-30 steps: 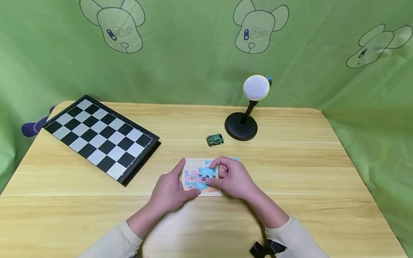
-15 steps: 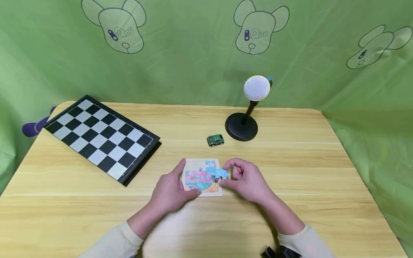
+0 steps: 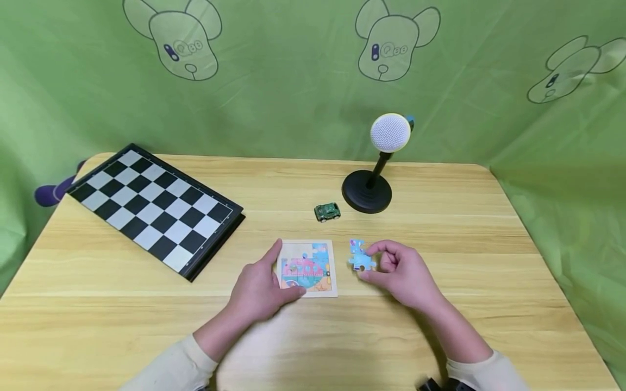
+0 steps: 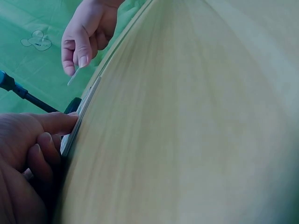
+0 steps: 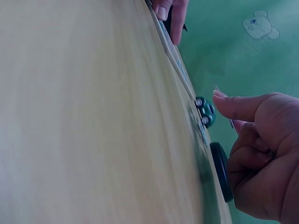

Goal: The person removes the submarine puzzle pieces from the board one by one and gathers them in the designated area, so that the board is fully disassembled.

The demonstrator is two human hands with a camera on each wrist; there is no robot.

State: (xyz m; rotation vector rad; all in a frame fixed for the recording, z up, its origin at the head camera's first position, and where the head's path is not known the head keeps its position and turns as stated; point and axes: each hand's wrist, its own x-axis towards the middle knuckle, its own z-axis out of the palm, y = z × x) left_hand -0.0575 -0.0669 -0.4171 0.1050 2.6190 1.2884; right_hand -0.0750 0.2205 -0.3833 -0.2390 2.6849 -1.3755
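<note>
In the head view, the step in hand looked like handling one loose jigsaw piece beside a partly filled puzzle. The right hand [image 3: 403,274] pinched a thin, pale-blue jigsaw piece [image 3: 363,261] with knobs and notches between thumb and index finger, to the right of the square puzzle tray [image 3: 335,271]. A second blue piece [image 3: 356,244] lay just beyond it on the wood-grained table [image 3: 391,347]. The left hand [image 3: 256,285] steadied the tray, its thumb and index finger spread apart against the pale, flat frame. Since the tray's upper left was bare, placing a piece would probably call for turning its knobs to match the neighbours, then pressing it flat. Behind stood a small glossy green toy car [image 3: 327,212], a microphone [image 3: 389,133] with a round, white mesh head on a black disc base, and a smooth folding chessboard [image 3: 156,212].

In the left wrist view, the left thumb lay straight against the tray's edge while other fingers curled beneath it; the held piece showed as a thin sliver.

In the right wrist view, the thumb was clamped on the piece, clear of the table; the index finger was mostly hidden.
</note>
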